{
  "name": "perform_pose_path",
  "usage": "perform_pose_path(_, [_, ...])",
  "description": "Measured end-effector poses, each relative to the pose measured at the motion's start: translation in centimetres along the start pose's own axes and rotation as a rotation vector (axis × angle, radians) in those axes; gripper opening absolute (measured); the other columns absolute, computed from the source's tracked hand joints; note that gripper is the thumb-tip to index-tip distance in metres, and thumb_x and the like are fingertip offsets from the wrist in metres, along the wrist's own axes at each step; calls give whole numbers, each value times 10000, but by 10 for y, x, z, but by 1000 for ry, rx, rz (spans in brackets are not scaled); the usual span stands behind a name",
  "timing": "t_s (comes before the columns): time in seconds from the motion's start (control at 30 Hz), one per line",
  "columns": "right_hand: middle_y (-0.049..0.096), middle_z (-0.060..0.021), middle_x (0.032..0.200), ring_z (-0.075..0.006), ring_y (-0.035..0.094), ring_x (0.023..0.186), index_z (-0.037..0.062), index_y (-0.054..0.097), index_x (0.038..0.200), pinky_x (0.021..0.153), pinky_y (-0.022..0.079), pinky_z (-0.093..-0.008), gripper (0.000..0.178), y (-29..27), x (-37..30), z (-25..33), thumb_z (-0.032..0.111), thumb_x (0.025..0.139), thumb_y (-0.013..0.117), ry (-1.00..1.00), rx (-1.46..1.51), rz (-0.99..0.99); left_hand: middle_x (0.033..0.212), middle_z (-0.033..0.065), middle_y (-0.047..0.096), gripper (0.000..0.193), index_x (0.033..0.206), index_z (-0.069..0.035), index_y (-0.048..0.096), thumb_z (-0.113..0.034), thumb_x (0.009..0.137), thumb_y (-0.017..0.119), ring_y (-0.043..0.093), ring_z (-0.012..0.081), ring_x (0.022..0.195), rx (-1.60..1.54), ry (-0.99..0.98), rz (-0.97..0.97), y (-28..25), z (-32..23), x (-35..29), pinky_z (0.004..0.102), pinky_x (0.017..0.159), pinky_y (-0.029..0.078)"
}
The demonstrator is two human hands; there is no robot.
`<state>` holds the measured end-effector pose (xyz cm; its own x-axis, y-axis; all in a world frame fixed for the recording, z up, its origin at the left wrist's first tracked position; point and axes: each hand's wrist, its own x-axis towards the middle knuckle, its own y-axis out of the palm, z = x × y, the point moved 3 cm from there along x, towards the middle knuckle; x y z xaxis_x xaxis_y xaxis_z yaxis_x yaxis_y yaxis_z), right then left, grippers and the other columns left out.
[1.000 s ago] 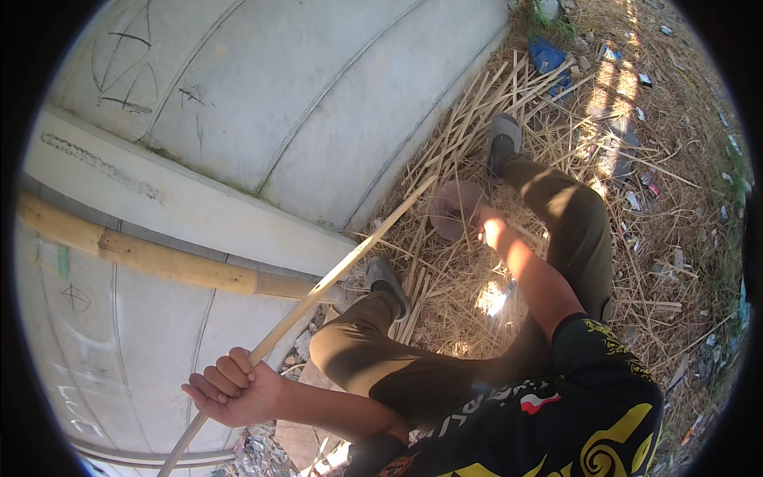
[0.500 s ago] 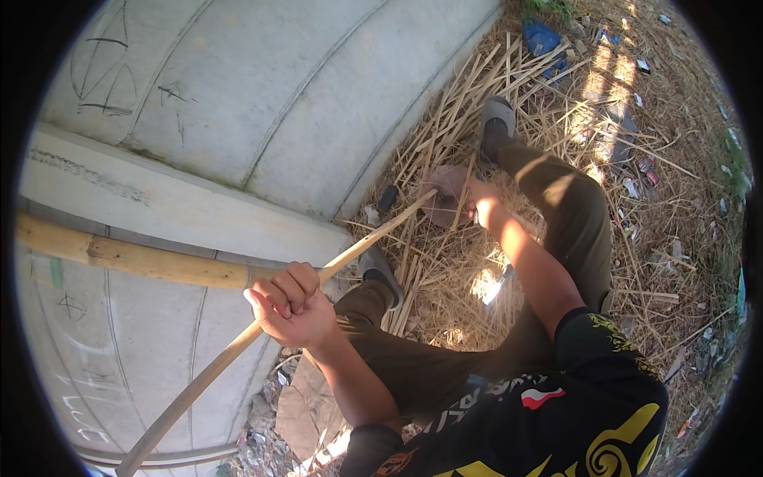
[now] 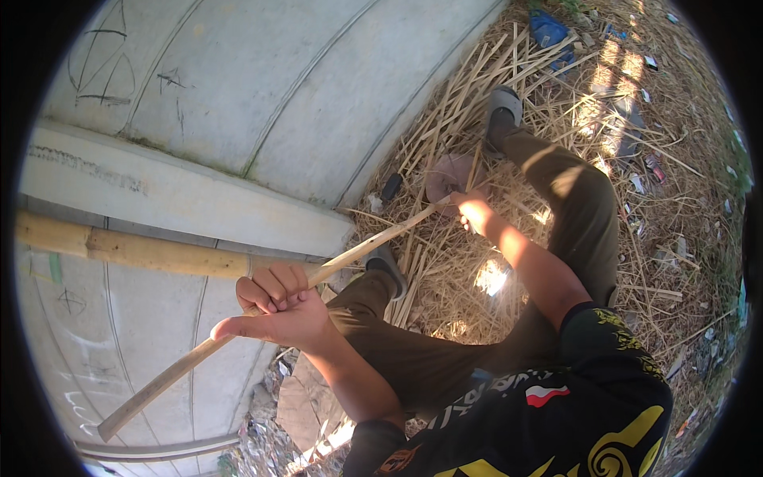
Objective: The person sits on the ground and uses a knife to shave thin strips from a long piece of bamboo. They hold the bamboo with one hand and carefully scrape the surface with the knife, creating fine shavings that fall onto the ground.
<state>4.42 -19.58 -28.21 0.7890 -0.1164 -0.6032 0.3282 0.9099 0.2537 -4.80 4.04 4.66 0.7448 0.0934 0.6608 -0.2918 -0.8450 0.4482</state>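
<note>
A long, pale, slightly bent wooden stick point(image 3: 373, 242) slants from the lower left up to the middle of the head view. My left hand point(image 3: 278, 308) is closed around its middle, with the thumb pointing along it. At the stick's far end is my right hand point(image 3: 474, 210), its fingers curled. What the right fingers hold is too small and shaded to make out. Just beyond that hand lies a round brownish piece point(image 3: 449, 176) on the ground, with a thin strip point(image 3: 475, 165) across it.
Split strips point(image 3: 445, 119) and shavings cover the ground between my feet. On the left stand a grey concrete wall point(image 3: 254, 87) and a thick bamboo pole point(image 3: 159, 258). A blue plastic piece point(image 3: 548, 30) lies far off; brown cardboard point(image 3: 306, 405) is near me. Litter is scattered to the right.
The stick has shifted toward the far right and its near end has risen. My right hand has moved left, onto its far end. The left hand has turned, its thumb now stretched out.
</note>
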Motion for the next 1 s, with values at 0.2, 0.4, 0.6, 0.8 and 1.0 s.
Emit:
perform_pose_path(0.2, [453, -51, 577, -159, 423, 430, 24, 509, 739, 367, 314, -339, 284, -2, -6, 4, 244, 879, 619, -38, -30, 6, 556, -28, 246, 734, 652, -143, 310, -855, 825, 351, 230, 88, 481, 156, 100, -48, 9, 5, 2, 235, 439, 213])
perform_pose_path(0.4, [478, -58, 581, -159, 438, 428, 40, 507, 713, 369, 343, -340, 310, 16, -23, 9, 263, 901, 612, -38, -132, 95, 576, 1, 312, 673, 711, -114, 394, -737, 941, 287, 284, 111, 485, 271, 169, -93, 23, 14, -3, 248, 462, 286])
perform_pose_path(0.6, [498, -57, 586, -153, 451, 433, 47, 498, 699, 392, 392, -338, 283, 29, -26, -10, 238, 898, 565, -8, -97, 351, 554, -14, 269, 591, 710, -135, 356, -655, 988, 327, 242, 99, 467, 347, 140, -133, 26, 19, -9, 241, 439, 247])
perform_pose_path(0.8, [509, -59, 574, -158, 470, 418, 40, 547, 680, 391, 385, -348, 223, 24, -24, -44, 203, 831, 570, 111, -119, 217, 510, -37, 195, 563, 660, -156, 244, -565, 1008, 414, 160, 77, 412, 368, 219, -408, 13, 26, 20, 237, 391, 156])
perform_pose_path(1.0, [502, 19, 549, -109, 467, 442, 48, 552, 697, 434, 351, -306, 312, 44, -84, 72, 265, 915, 600, -510, -173, 241, 510, -41, 175, 515, 613, -172, 234, -266, 918, 637, 167, 80, 418, 357, 87, -391, -4, 39, 61, 278, 406, 140])
